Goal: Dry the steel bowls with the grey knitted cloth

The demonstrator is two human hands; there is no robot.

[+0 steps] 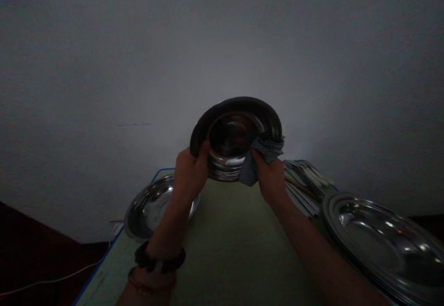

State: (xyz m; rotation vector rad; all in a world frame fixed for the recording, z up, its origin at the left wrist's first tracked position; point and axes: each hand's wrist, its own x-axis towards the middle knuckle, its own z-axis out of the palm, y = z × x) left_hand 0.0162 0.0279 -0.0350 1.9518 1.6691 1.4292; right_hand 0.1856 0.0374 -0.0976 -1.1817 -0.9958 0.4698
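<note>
Behind everything stands a plain grey wall point(104, 65), very dim, and before it a long table point(229, 241) with a pale green top and a blue edge. On the near right of the table we see a stack of wide steel trays point(385, 241); on the left lies one steel plate point(149, 209), just beside our left arm. Far on the right, near the wall, some flat utensils point(305, 176) lie together, too dark to name.

We hold a round steel dish point(236, 134) up above the far end of the table, tilted so its hollow faces us. Our left hand point(190, 171) is closed on its left rim. Our right hand point(268, 176) is closed on a dark cloth point(263, 155) and presses it against the right rim.

We judge that the dish could slip, because only one hand really grips it and the steel is smooth; falling, it would strike the table or the plate below.
</note>
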